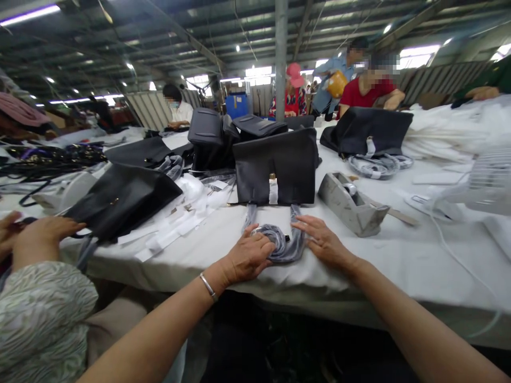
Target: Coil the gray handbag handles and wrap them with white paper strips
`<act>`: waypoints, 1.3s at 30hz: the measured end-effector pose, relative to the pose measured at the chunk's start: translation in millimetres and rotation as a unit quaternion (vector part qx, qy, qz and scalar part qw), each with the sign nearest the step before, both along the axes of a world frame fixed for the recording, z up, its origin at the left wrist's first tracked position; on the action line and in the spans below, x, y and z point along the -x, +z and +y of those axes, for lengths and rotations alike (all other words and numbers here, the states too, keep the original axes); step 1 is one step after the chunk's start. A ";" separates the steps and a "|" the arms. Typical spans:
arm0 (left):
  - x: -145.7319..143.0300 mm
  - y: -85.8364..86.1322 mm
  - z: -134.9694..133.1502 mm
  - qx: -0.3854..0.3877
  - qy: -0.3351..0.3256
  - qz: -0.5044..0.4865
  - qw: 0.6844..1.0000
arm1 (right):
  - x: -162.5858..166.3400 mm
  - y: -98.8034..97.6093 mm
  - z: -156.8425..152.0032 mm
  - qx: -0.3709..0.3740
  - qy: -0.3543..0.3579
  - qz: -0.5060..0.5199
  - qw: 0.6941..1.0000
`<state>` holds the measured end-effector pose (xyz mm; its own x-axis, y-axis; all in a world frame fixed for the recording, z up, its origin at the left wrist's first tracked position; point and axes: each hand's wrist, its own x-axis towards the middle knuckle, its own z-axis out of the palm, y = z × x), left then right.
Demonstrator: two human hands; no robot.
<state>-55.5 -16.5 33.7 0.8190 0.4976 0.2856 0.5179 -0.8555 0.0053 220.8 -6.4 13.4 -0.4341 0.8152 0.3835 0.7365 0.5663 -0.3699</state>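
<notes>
A black handbag (pixel 275 167) lies on the white table (pixel 399 255) right in front of me, a white paper strip over its gold clasp. Its handles (pixel 284 242), wrapped in grey plastic, stretch toward me. My left hand (pixel 247 256) curls over the left side of the wrapped handles and grips the bunched plastic. My right hand (pixel 321 240) lies on the right handle with fingers stretched flat against it. A silver bangle sits on my left wrist.
A grey tape dispenser (pixel 351 205) stands right of the bag. More black bags (pixel 120 199) and white paper strips (pixel 179 221) lie to the left, where another person's hands (pixel 35 234) work. A white fan (pixel 489 178) is at right. People sit across the table.
</notes>
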 end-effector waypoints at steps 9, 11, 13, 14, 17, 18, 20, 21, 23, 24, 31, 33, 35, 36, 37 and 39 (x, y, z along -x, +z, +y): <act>-22.1 15.1 -21.4 0.018 0.076 0.050 0.996 | -8.2 23.1 33.9 0.081 0.080 -0.135 0.984; -34.0 11.8 -24.8 0.003 0.105 0.042 0.994 | -7.8 19.7 36.2 0.076 0.075 -0.112 0.988; -46.0 7.8 -28.2 -0.018 0.137 0.034 0.990 | -7.1 14.3 36.7 0.069 0.072 -0.085 0.991; -51.2 6.0 -29.8 -0.026 0.150 0.032 0.988 | -7.3 11.3 36.3 0.067 0.074 -0.071 0.992; -61.0 2.7 -33.2 -0.039 0.168 0.030 0.985 | -12.4 3.4 33.5 0.061 0.083 -0.034 0.994; -62.3 2.1 -33.4 -0.041 0.161 0.032 0.986 | -15.3 1.5 32.5 0.060 0.084 -0.027 0.994; -62.3 1.0 -31.8 -0.042 0.132 0.037 0.990 | -21.9 -0.9 30.9 0.057 0.081 -0.019 0.995; -61.3 0.5 -30.0 -0.042 0.114 0.038 0.992 | -24.9 -1.0 30.3 0.057 0.079 -0.016 0.995; -58.0 -0.7 -25.0 -0.047 0.074 0.037 0.995 | -28.5 1.7 30.1 0.064 0.077 -0.005 0.995; -56.0 -1.6 -22.2 -0.051 0.058 0.034 0.996 | -28.3 4.9 30.7 0.066 0.069 0.003 0.995; -46.6 -8.0 -15.3 -0.091 0.018 0.007 0.996 | 20.2 36.4 69.2 0.040 0.042 0.001 0.998; -46.9 -7.2 -17.2 -0.093 0.021 0.011 0.995 | 34.9 30.4 95.1 0.028 0.056 -0.035 0.997; -48.1 -4.8 -17.3 -0.090 0.035 0.030 0.995 | 42.0 17.5 125.1 0.016 0.039 -0.082 0.996; -48.5 -3.3 -16.2 -0.092 0.038 0.049 0.994 | 42.9 11.3 140.0 0.022 0.029 -0.102 0.994; -48.4 -1.6 -14.3 -0.094 0.036 0.070 0.992 | 42.9 6.8 153.7 0.037 0.021 -0.115 0.993; -45.5 1.6 -8.7 -0.100 0.018 0.106 0.989 | 45.0 6.6 174.9 0.078 0.012 -0.136 0.988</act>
